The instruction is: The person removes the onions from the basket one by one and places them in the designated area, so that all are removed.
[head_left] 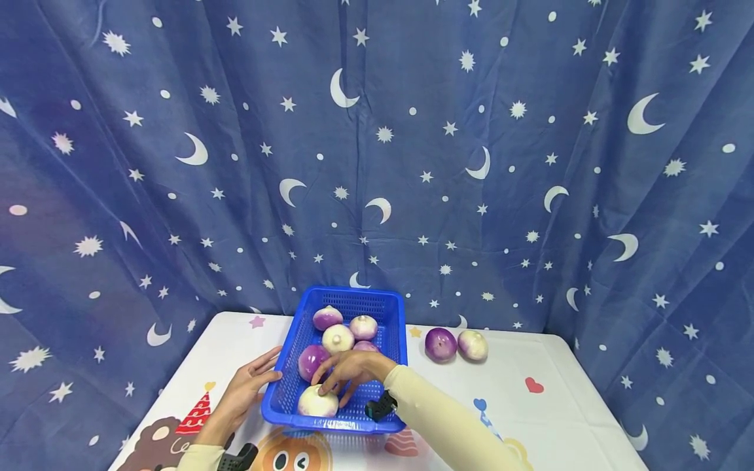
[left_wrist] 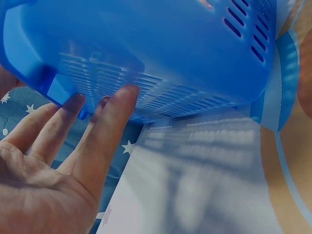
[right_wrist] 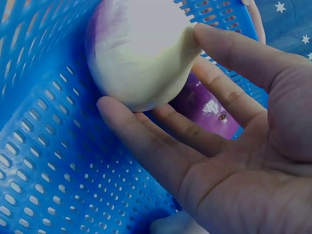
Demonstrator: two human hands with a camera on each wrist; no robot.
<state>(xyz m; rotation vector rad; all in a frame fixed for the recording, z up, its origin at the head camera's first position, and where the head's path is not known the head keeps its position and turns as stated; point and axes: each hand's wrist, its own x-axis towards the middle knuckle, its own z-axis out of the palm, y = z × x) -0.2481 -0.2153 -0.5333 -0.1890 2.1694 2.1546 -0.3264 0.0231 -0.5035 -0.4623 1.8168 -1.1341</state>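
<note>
A blue plastic basket (head_left: 336, 424) with slotted walls holds several purple-and-white onions. My right hand (head_left: 353, 367) reaches into it and holds a pale onion (head_left: 318, 402) at the near left corner, thumb at its neck and fingertips along its side in the right wrist view. A purple onion (right_wrist: 207, 109) lies behind those fingers. My left hand (head_left: 240, 392) is at the basket's left side, thumb by the rim; in the left wrist view its fingers (left_wrist: 109, 131) extend nearly straight beside the outer wall. Whether they press on it I cannot tell.
On the table to the right of the basket lie a dark purple onion (head_left: 440, 345) and a paler onion (head_left: 473, 345), side by side. The white tablecloth (head_left: 565, 405) bears printed cartoon figures. A blue curtain (head_left: 412, 163) with moons and stars hangs behind the table.
</note>
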